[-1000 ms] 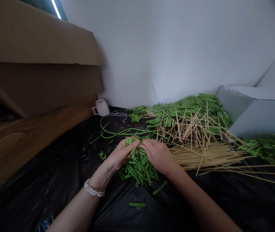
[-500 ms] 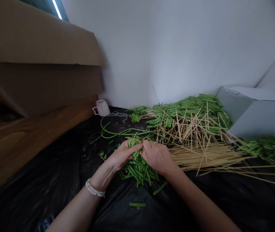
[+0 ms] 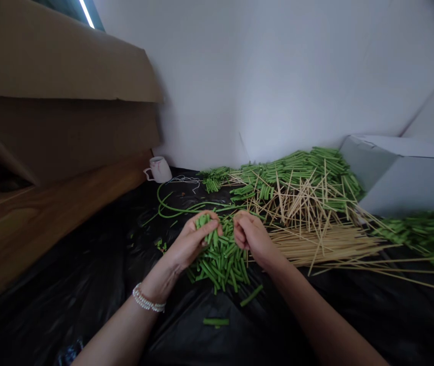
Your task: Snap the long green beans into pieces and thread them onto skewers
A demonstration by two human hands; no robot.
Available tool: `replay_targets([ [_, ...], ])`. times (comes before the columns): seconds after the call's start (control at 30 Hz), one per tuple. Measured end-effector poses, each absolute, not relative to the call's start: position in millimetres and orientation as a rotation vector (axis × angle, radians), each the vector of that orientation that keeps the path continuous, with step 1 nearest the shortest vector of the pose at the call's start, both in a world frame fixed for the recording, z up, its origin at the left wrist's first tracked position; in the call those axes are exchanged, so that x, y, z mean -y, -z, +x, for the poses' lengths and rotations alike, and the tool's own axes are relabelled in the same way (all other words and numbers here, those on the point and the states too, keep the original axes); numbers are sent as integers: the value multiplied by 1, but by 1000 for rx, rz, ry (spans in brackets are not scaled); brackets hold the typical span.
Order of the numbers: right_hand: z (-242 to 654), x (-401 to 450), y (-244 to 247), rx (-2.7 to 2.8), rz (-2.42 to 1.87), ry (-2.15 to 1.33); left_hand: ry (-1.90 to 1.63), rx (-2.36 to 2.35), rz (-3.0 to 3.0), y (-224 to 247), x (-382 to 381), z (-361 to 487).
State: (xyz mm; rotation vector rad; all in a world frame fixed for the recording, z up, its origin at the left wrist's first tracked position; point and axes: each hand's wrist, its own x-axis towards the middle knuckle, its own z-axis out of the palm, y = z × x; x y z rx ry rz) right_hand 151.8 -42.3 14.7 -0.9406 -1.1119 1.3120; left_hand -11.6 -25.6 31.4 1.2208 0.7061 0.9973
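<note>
My left hand (image 3: 197, 233) is wrapped round a small bunch of cut green stalk pieces (image 3: 212, 235), their ends showing above the thumb. Just to its right, my right hand (image 3: 250, 235) is closed with the fingers curled; what it holds, if anything, is hidden. Beneath and between both hands lies a loose pile of short green stalk pieces (image 3: 220, 269). Two single pieces lie nearer to me, one a cut stalk (image 3: 216, 322) on the black plastic sheet (image 3: 179, 335). Thin wooden skewers (image 3: 316, 246) lie in a long heap right of my right hand.
Behind the skewers are stacked rows of green pieces (image 3: 297, 165), with more greens (image 3: 430, 236) at far right. Long uncut stalks (image 3: 175, 207) curve behind my left hand. A mug (image 3: 159, 170), cardboard box (image 3: 68, 122) and white box (image 3: 403, 173) stand around the sheet.
My hands were touching over the bunch; now my right hand has drawn away to the right. The left hand still grips its green pieces and has shifted slightly left.
</note>
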Motion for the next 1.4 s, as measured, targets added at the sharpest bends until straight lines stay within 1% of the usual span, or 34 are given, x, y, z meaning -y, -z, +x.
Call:
replay_targets([
  [0.1,158,37,-15,991,-1000,-1217,-1274,-846,1219,-28,18,-13],
  [0.2,160,36,-16,968,-1022,-1187,-1419,-943,1279,-24,13,-14],
  [0.43,160,36,-14,1033,-1060,-1127,-1286,-994,1575,-21,15,-10],
  [0.6,164,33,-12,1021,-1059,-1076,-1436,-1106,1451,-20,10,-15],
  [0.77,170,29,-8,1007,-1064,-947,-1460,-1135,1376,-14,5,-18],
  [0.9,177,22,0,947,-1083,-850,-1476,-1135,1417,-11,4,-18],
  [1.0,183,17,5,927,-1117,-767,-1504,-1163,1625,-12,8,-16],
  [1.07,186,16,7,909,-1130,-681,-1434,-1198,1946,-12,14,-14],
  [1.13,188,15,6,931,-1135,-599,-1221,-1195,2318,-9,21,-10],
  [1.2,191,16,3,997,-1144,-543,-978,-1153,2569,-2,26,-6],
  [1.3,198,12,-9,1086,-1162,-464,-745,-1116,2741,9,27,-3],
  [1.4,211,2,-29,1120,-1186,-421,-640,-1140,2793,14,25,-3],
])
